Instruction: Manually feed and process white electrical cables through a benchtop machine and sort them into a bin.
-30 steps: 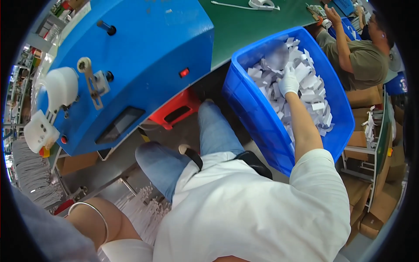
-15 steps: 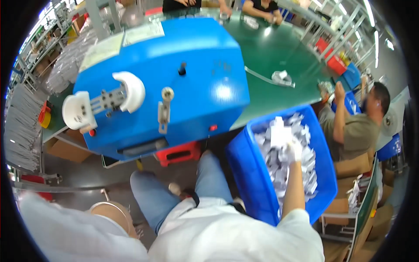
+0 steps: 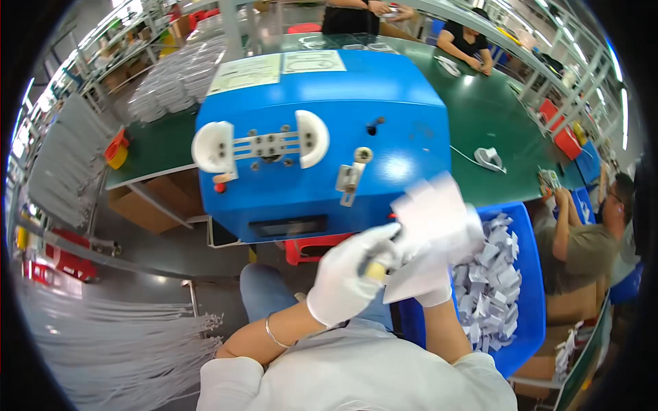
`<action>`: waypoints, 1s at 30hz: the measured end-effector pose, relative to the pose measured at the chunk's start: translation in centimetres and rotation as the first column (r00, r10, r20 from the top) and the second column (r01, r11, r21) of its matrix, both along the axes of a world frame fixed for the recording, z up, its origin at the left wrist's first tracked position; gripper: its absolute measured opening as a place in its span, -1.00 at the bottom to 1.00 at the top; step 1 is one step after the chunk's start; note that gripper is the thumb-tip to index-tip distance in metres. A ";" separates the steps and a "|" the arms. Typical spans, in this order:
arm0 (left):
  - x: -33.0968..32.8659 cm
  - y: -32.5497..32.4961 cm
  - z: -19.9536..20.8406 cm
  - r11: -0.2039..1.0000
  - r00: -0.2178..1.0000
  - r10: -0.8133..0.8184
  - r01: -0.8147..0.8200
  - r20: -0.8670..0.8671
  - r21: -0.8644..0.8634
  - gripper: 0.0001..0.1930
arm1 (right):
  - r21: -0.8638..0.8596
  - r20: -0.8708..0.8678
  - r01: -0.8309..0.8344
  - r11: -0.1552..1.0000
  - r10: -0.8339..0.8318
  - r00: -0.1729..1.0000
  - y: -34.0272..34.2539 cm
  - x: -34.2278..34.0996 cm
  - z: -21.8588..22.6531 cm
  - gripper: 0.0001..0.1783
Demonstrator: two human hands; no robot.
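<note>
In front of my body, my two white-gloved hands are close together. My right hand (image 3: pixel 437 293) is mostly hidden behind a blurred bunch of white paper pieces (image 3: pixel 430 222), which it holds up over the near left edge of the blue bin (image 3: pixel 531 288). Beside it, my left hand (image 3: pixel 353 277) has its fingers curled, with a small yellowish spot among them; what they hold, if anything, is unclear. Many folded white paper pieces (image 3: pixel 490 281) fill the bin. Beyond my hands stands a blue machine (image 3: pixel 295 185) with two white curved holders (image 3: pixel 312 139) on a metal bar.
A bundle of white cables (image 3: pixel 130 346) lies at lower left; more cables (image 3: pixel 58 164) hang behind it. A green table (image 3: pixel 473 103) carries a coiled white cable (image 3: pixel 488 159) and stacked clear trays (image 3: pixel 175 79). A red stool (image 3: pixel 301 252) stands under the machine. Co-workers sit ahead and at right.
My right hand has come up out of the bin with white paper pieces. My left hand has entered the picture and closed in on it. The machine and bin now appear farther right.
</note>
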State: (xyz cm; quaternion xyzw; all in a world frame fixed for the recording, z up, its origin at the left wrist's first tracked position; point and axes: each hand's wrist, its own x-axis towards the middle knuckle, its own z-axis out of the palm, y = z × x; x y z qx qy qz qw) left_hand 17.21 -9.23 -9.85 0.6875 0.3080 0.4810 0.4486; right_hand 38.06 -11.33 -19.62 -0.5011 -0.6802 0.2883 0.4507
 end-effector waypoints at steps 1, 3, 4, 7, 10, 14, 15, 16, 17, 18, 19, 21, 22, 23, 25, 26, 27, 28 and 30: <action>-1.0 0.0 0.5 0.992 0.984 0.125 -0.124 0.130 -0.016 -0.68 | -0.223 -0.694 -0.367 0.903 0.118 0.710 1.0 -2.3 1.5 -0.42; -2.4 -0.3 1.8 0.974 0.899 0.224 -0.222 0.377 -0.049 -0.78 | -0.193 -0.791 -0.210 0.958 -0.026 0.611 0.7 -5.1 2.2 -0.38; -3.0 0.1 2.2 0.959 0.896 0.222 -0.271 0.384 0.078 -0.75 | -0.139 -0.684 -0.189 0.972 0.043 0.728 1.0 -4.8 -0.5 -0.43; -6.4 1.7 4.8 0.814 0.918 0.335 -0.396 0.213 0.425 -0.62 | -0.203 -0.437 -0.230 0.952 0.122 0.891 1.8 -7.1 3.8 -0.57; -9.0 4.1 7.8 0.733 0.840 0.521 -0.530 0.149 0.426 -0.65 | 0.005 -0.370 -0.165 0.986 0.155 0.916 3.4 -8.8 12.8 -0.86; -10.9 6.6 10.3 0.593 0.727 0.685 -0.511 -0.055 0.623 -0.78 | 0.339 -0.275 0.169 0.925 -0.074 0.959 5.6 -9.8 16.9 -0.78; -10.8 7.3 10.6 0.554 0.692 0.713 -0.462 -0.109 0.693 -0.77 | 0.479 -0.145 0.133 0.868 -0.071 0.987 6.7 -9.8 17.7 -0.77; -10.4 7.2 11.2 0.639 0.663 0.718 -0.504 -0.215 0.581 -0.78 | 0.492 -0.122 0.109 0.864 -0.055 0.991 7.8 -10.4 18.1 -0.75; -10.7 7.6 11.0 0.637 0.657 0.722 -0.509 -0.216 0.579 -0.78 | 0.504 -0.099 0.085 0.859 -0.040 0.994 8.9 -11.1 18.5 -0.71; -11.1 7.9 11.1 0.581 0.615 0.765 -0.532 -0.192 0.616 -0.79 | 0.514 -0.042 0.061 0.856 -0.046 0.998 10.0 -11.6 18.8 -0.70; -11.2 8.0 11.4 0.525 0.572 0.804 -0.550 -0.165 0.650 -0.79 | 0.513 -0.040 0.060 0.856 -0.046 0.998 10.7 -11.8 18.7 -0.70; -12.5 7.2 11.8 0.598 0.545 0.791 -0.589 -0.279 0.543 -0.78 | 0.342 -0.169 -0.040 0.939 0.103 0.980 11.5 -12.4 18.6 -0.72; -13.1 7.5 11.2 0.584 0.543 0.798 -0.593 -0.261 0.554 -0.80 | 0.258 -0.236 -0.057 0.964 0.121 0.964 11.3 -12.5 18.7 -0.76; -13.9 8.1 10.4 0.572 0.542 0.804 -0.595 -0.242 0.565 -0.81 | 0.259 -0.235 -0.057 0.964 0.120 0.965 11.1 -12.6 18.9 -0.76; -14.9 9.6 9.4 0.654 0.652 0.726 -0.559 -0.217 0.510 -0.74 | 0.115 -0.321 -0.050 0.992 0.084 0.943 10.8 -12.9 19.0 -0.77; -15.0 10.0 9.1 0.793 0.782 0.597 -0.543 -0.179 0.275 -0.67 | 0.114 -0.322 -0.051 0.992 0.085 0.943 11.2 -12.9 18.7 -0.77; -15.1 10.2 9.1 0.886 0.881 0.463 -0.462 -0.094 0.031 -0.60 | 0.144 -0.297 -0.069 0.987 0.110 0.949 11.8 -12.7 18.4 -0.77; -15.2 10.4 8.5 0.908 0.908 0.417 -0.415 -0.028 0.057 -0.49 | 0.175 -0.271 -0.089 0.981 0.135 0.953 12.2 -12.5 18.2 -0.78; -15.4 10.5 6.9 0.861 0.873 0.480 -0.487 0.085 0.144 -0.50 | 0.151 -0.270 -0.119 0.981 0.157 0.950 12.1 -12.4 18.4 -0.76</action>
